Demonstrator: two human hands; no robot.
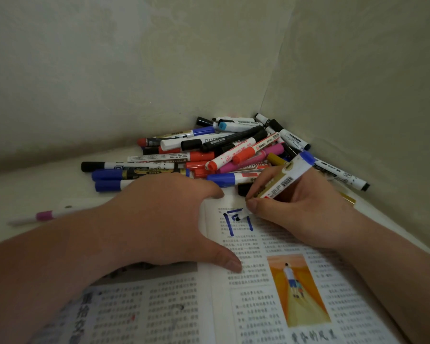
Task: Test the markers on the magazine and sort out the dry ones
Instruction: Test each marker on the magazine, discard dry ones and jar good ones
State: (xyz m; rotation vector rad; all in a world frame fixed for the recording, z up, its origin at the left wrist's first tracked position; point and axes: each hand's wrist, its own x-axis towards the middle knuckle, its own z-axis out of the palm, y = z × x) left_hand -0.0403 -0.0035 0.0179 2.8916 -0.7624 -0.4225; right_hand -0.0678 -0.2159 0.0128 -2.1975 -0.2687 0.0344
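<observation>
An open magazine [271,301] lies in front of me on the white surface. My right hand [305,214] grips a white marker with a blue end [283,181], its tip down on the right-hand page. Fresh blue strokes [236,223] show on the page under the tip. My left hand [164,217] rests flat on the magazine's left page, thumb stretched across the fold onto the right page. Behind the hands, a pile of markers [216,150] in black, blue, red and pink fills the corner.
Two walls meet in a corner [261,105] close behind the pile. A single white marker with a purple band [44,216] lies apart at the left. More markers [343,175] stretch along the right wall.
</observation>
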